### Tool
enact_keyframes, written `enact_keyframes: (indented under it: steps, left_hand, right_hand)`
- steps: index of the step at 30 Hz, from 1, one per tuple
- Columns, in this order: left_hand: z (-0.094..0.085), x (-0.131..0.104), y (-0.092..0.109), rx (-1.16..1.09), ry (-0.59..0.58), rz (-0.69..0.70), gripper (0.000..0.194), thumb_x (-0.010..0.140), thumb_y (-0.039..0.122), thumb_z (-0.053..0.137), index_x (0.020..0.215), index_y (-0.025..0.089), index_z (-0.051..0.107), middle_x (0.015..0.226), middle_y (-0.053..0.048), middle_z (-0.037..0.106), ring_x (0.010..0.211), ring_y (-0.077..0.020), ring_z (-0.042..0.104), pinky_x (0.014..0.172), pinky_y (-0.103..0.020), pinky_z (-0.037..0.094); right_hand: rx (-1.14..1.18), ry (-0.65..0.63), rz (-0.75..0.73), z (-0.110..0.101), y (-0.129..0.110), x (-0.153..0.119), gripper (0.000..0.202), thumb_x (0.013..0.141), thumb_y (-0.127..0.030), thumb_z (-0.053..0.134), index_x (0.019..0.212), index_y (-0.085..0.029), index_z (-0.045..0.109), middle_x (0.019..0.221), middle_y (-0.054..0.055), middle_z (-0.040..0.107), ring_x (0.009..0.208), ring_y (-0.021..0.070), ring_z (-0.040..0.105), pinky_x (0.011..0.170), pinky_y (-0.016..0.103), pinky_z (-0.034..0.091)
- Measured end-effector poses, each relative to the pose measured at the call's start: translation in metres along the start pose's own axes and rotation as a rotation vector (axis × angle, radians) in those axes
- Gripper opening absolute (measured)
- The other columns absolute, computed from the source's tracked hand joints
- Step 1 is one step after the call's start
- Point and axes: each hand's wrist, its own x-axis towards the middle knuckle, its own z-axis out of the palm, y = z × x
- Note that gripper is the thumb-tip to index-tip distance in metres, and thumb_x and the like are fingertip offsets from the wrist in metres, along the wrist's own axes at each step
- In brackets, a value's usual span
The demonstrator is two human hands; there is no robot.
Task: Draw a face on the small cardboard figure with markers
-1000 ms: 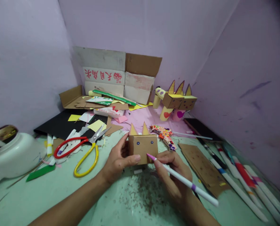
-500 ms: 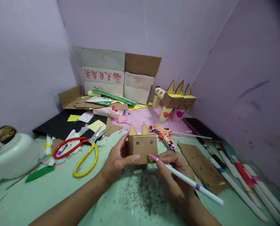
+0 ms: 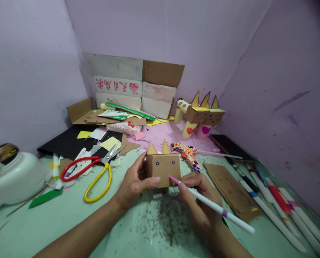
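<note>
A small brown cardboard box [image 3: 164, 168] with two pointed yellow ears and two blue-ringed eyes stands upright at the centre. My left hand [image 3: 135, 181] grips its left side, the thumb lying across the lower front. Between the thumb and fingers of my right hand [image 3: 200, 197] is a white marker [image 3: 211, 203] with a purple band. Its pink-purple tip rests at or just over the lower front of the box, below and between the eyes. The right fingers are close to the box's right edge.
Red-and-yellow-handled scissors [image 3: 98, 172] lie to the left, near a white pot [image 3: 20, 179]. Cardboard pieces [image 3: 230, 190] and several markers [image 3: 273, 211] lie to the right. Finished-looking eared box figures [image 3: 204, 114] stand behind, beside an opened carton [image 3: 119, 86].
The marker tip has shifted very slightly left on the box front. Both hands otherwise keep their places.
</note>
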Motion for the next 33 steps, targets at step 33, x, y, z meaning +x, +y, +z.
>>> enact_keyframes:
  steps: [33]
  left_hand:
    - [-0.0012, -0.0001, -0.0019, 0.023, 0.003, 0.016, 0.079, 0.064, 0.03, 0.08, 0.134, 0.02, 0.046, 0.121, -0.009, 0.066, 0.113, -0.0298, 0.059, 0.094, -0.036, 0.047]
  right_hand:
    - [-0.015, -0.03, -0.046, 0.0001, -0.0041, 0.0001, 0.009, 0.087, -0.012, 0.056, 0.085, -0.02, 0.052, 0.075, 0.002, 0.059, 0.064, 0.0156, 0.059, 0.053, 0.027, 0.045]
